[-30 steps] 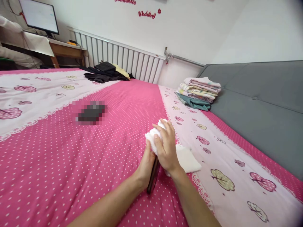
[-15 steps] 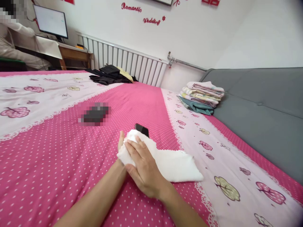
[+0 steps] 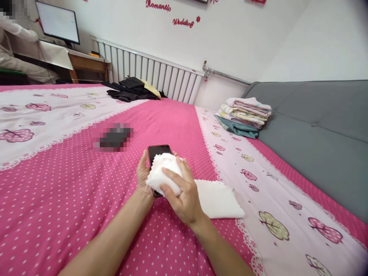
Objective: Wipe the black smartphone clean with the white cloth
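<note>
A black phone point(image 3: 158, 150) is held screen-up over the pink dotted bedspread point(image 3: 71, 199). My left hand point(image 3: 142, 175) grips it from the left side and below. My right hand point(image 3: 181, 193) presses a bunched white cloth point(image 3: 161, 175) onto the phone's screen, fingers closed around the cloth. The rest of the cloth point(image 3: 218, 198) trails flat on the bed to the right. Only the phone's top end shows; the cloth and hands hide the rest.
A blurred dark object point(image 3: 113, 137) lies on the bed to the left. Folded towels point(image 3: 244, 115) are stacked by the grey headboard point(image 3: 316, 130). Dark clothes point(image 3: 132, 89) lie near the radiator point(image 3: 155, 74). A person sits at a desk with a monitor point(image 3: 57, 23), far left.
The phone has turned from edge-on to flat and screen-up, with more of its top end showing. The cloth is bunched tighter under my right hand, which has shifted over the screen.
</note>
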